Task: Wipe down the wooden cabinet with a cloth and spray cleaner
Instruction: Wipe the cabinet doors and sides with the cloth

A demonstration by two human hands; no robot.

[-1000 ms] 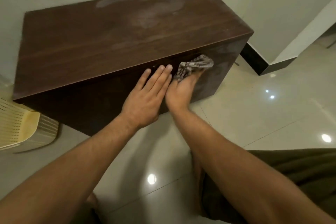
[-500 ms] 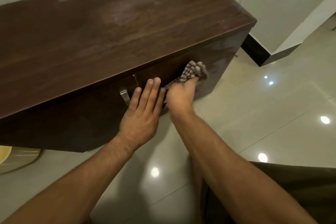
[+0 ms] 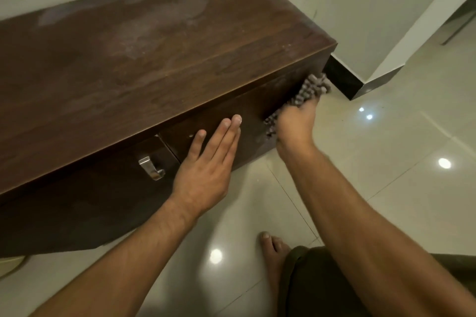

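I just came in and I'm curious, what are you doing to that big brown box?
A person is cleaning a wooden cabinet. The right hand presses a nubbly grey cloth against the cabinet's front near its right corner. The left hand lies flat and open on the front beside a metal handle. No spray bottle shows.

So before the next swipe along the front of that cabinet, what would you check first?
1. Cloth gripped in the right hand: ok.
2. Cloth touching the cabinet front near its right corner: ok.
3. Left hand flat on the front, bracing: ok.
4. Metal handle clear of both hands: ok.
5. Cabinet top clean: not ok, pale smears show.
6. Spray cleaner within reach: cannot tell, none in view.
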